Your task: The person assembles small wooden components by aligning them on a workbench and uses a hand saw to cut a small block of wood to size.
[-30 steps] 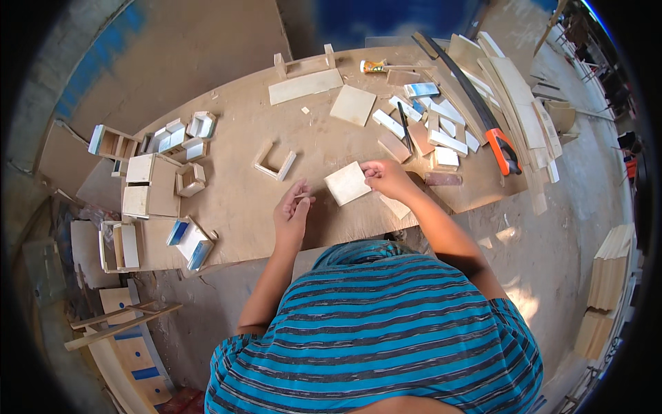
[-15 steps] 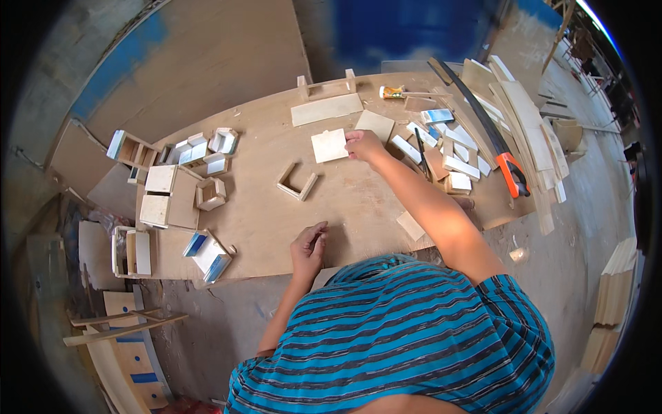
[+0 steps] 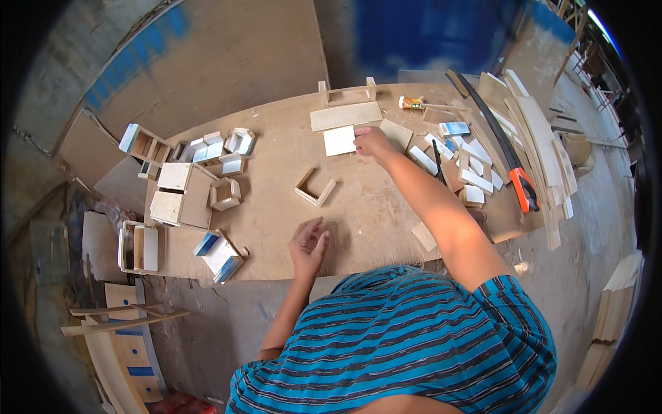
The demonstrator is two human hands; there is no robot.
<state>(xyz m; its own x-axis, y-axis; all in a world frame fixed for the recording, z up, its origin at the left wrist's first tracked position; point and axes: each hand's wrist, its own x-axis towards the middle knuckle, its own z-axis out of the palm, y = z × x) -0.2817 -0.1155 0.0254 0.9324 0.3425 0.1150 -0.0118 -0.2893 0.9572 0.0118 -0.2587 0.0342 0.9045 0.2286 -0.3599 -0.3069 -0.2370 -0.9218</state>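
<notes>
Toward the far middle of the workbench (image 3: 276, 248), my right hand (image 3: 372, 143) pinches the right edge of a thin, pale square wooden panel (image 3: 339, 141). This panel lies close to the near edge of a longer wooden strip (image 3: 345, 116). Another square panel (image 3: 397, 134) is partly hidden behind my right hand. My left hand (image 3: 309, 247) hovers by the bench's near edge, holding nothing, its fingers apart and slightly blurred. Between my hands sits a small three-sided wooden frame (image 3: 326, 193), nearest to my left hand.
Small wooden boxes (image 3: 185, 190) and hexagonal frames (image 3: 225, 194) crowd the left side. At right are scattered offcuts (image 3: 476, 181), an orange-handled handsaw (image 3: 524, 190) and long boards (image 3: 534, 131). A small yellow-labelled bottle (image 3: 412, 103) lies near the back.
The view has shifted, so the bench appears lower and farther right. My right hand has moved the square panel slightly away, nearer the long strip. My left hand's fingers have spread.
</notes>
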